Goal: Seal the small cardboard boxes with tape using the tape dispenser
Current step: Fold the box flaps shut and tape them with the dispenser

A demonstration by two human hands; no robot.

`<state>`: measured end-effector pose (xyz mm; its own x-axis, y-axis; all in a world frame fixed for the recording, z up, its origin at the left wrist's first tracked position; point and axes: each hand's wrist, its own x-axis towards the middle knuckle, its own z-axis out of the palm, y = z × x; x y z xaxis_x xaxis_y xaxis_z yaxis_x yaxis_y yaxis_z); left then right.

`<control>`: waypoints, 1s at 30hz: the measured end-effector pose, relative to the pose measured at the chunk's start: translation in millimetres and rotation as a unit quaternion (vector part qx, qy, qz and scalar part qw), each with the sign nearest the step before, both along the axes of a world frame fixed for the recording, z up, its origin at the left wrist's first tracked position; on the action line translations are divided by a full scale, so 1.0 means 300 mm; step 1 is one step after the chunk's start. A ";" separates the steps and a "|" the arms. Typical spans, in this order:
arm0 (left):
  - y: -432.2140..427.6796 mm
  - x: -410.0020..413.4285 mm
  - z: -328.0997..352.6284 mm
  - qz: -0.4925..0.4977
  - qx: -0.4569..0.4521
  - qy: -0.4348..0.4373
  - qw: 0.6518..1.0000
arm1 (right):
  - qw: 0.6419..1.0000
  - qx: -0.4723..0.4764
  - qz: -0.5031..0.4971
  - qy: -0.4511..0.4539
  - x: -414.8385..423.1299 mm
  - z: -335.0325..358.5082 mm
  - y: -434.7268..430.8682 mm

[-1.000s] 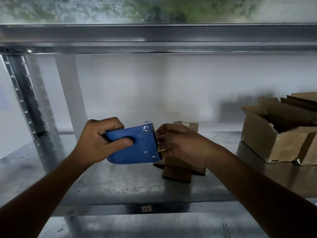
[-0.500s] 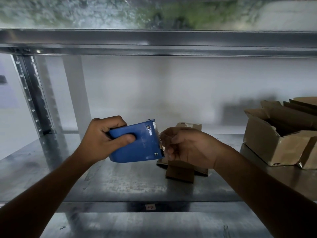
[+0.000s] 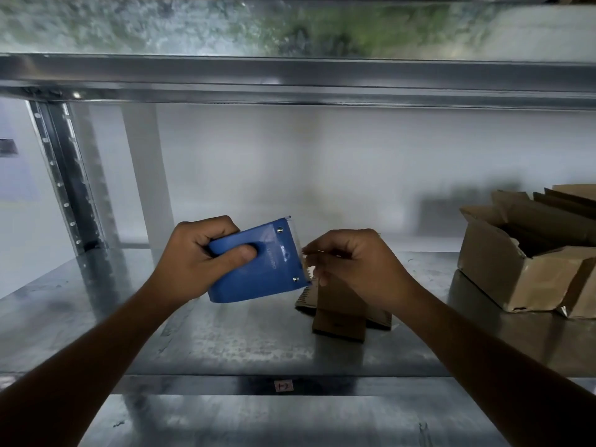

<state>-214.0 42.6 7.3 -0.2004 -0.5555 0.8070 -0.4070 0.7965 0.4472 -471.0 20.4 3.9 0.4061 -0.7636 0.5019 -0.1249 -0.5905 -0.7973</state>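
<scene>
Head view, nearest first: the front lip of a galvanised metal shelf (image 3: 225, 343) carries a small white label with red marks (image 3: 283, 386). Two bare forearms reach in over that lip from the lower corners.

The left hand (image 3: 196, 256) is wrapped around a blue plastic tape dispenser (image 3: 267, 269). Its fingers curl over the top of the grip and its thumb presses flat on the near face. The dispenser is held in the air above the shelf, tilted, with its toothed cutting edge turned to the right.

The right hand (image 3: 354, 266) meets that edge with curled fingers. Its thumb and fingertips are pinched together on what looks like a clear tape end (image 3: 309, 269), seen only as a faint pale glint at the teeth.

Just below and behind the right hand, a small brown cardboard box (image 3: 338, 311) sits on the shelf surface near the middle. One flap hangs toward the camera and other flaps are spread flat at its sides. The right hand hides its upper part, so whether its top is closed cannot be told. Neither hand touches it.

Farther right, well apart from the small box, a larger open brown cardboard box (image 3: 516, 279) rests on the shelf with crumpled flaps.

At the far left a perforated steel upright (image 3: 64, 175) rises from the shelf. A plain white wall (image 3: 322, 162) lies behind, and the upper metal shelf (image 3: 290, 75) spans the top.
</scene>
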 end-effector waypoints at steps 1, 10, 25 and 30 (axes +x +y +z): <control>-0.002 0.001 -0.003 0.004 0.001 0.007 1.000 | 1.000 -0.020 -0.015 0.006 -0.002 -0.004 -0.002; -0.004 0.001 0.004 -0.007 0.074 0.024 0.997 | 0.867 -0.458 -0.136 0.143 -0.022 -0.053 -0.078; -0.020 0.000 0.012 -0.047 0.114 0.032 0.992 | 0.994 -0.088 0.059 -0.001 -0.033 -0.054 -0.028; -0.033 0.001 0.004 -0.054 0.125 0.025 0.990 | 0.987 -0.024 0.159 -0.024 -0.042 -0.054 -0.032</control>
<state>-213.7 32.6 8.6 -0.2325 -0.7168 0.6573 -0.2988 0.6958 0.6531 -483.5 10.9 -12.2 0.5961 -0.5763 0.5591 0.1098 -0.6313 -0.7677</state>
